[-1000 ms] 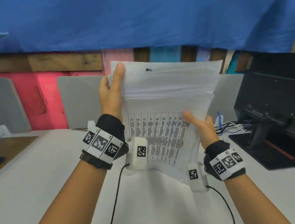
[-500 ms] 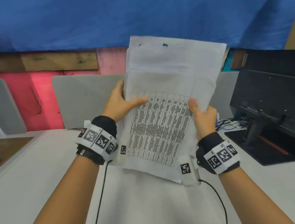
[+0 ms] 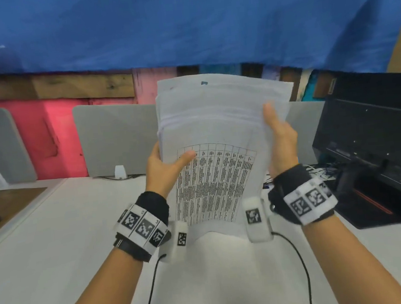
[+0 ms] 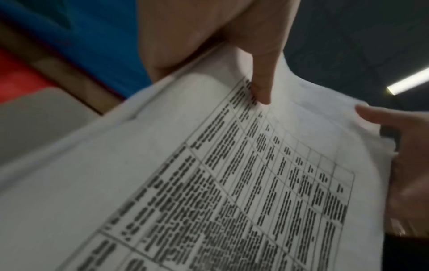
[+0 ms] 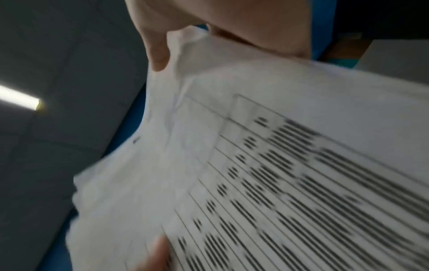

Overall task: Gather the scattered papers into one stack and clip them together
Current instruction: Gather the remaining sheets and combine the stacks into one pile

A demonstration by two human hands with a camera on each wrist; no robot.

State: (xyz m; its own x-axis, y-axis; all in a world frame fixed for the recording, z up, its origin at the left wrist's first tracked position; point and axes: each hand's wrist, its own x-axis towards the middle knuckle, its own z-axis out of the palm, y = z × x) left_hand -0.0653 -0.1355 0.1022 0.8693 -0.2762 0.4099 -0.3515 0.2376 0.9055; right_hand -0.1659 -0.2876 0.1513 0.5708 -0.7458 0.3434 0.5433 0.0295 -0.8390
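A stack of white papers (image 3: 217, 135) stands upright above the white desk (image 3: 45, 250), its front sheet printed with a table of text. My left hand (image 3: 169, 164) grips the stack's left edge, thumb across the front sheet, fingers behind. My right hand (image 3: 277, 130) grips the right edge higher up, thumb on the front. The sheets' top edges are staggered, not flush. In the left wrist view my thumb presses on the printed table of the papers (image 4: 232, 183). The right wrist view shows the papers (image 5: 255, 165) blurred. No clip is in view.
Grey divider panels (image 3: 116, 139) stand at the desk's back edge under a blue cloth (image 3: 183, 22). A black monitor (image 3: 375, 136) and its base stand at the right, with cables (image 3: 317, 170) beside them. Thin black cables (image 3: 153, 289) run from my wrists over the desk.
My right hand slid up the stack's right edge. My left hand dropped from the top left corner to the middle of the left edge. The stack turned more upright.
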